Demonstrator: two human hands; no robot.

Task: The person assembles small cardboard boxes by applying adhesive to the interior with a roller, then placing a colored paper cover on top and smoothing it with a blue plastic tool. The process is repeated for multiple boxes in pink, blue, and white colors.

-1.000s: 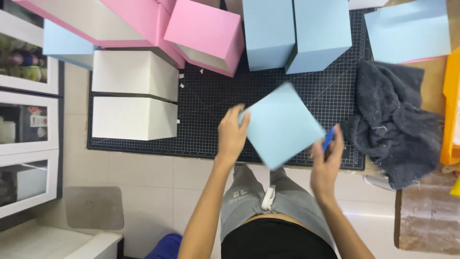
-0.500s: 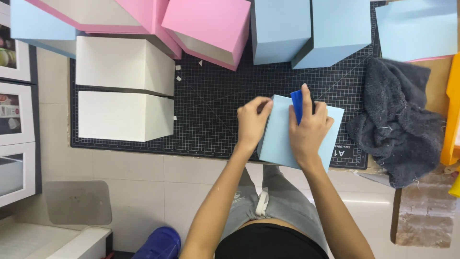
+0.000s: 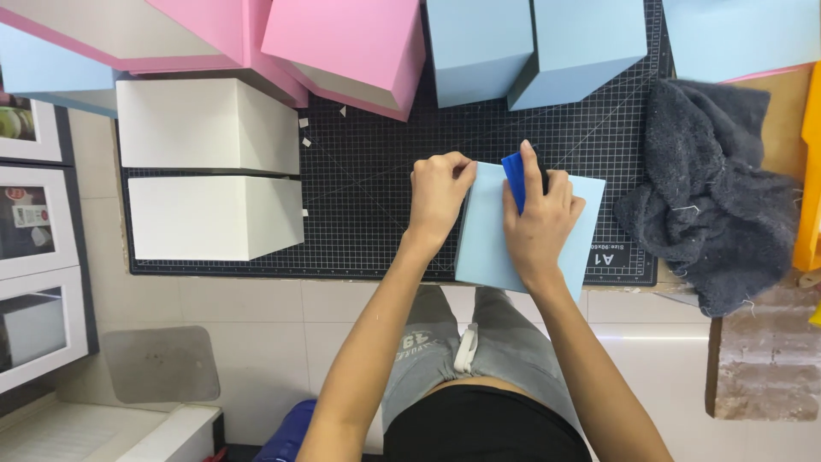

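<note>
At the near edge of the black cutting mat (image 3: 376, 162), toward five o'clock in the view, a light blue sheet (image 3: 487, 231) lies flat, its lower part hanging just past the mat's front rim. A second ago this sheet was lifted and turned like a diamond between both hands; half a second ago it was already down on the mat, and since then it has barely shifted, though the view has moved in closer.

The left hand (image 3: 438, 192) sits at the sheet's nine o'clock edge, fingers curled and pinching or pressing the upper left corner; how tightly it grips cannot be told. The right hand (image 3: 539, 218) rests palm down on the middle of the sheet, fingers closed around a small dark blue tool (image 3: 513, 180) whose tip points to twelve o'clock and touches the sheet near its top edge.

Beyond the hands, at twelve o'clock, stand two light blue boxes (image 3: 530, 43), with pink boxes (image 3: 342, 43) at eleven o'clock. Two white boxes (image 3: 205, 171) lie at nine o'clock on the mat. A dark grey cloth (image 3: 710, 188) is bunched at three o'clock, just beside the mat's right edge.
</note>
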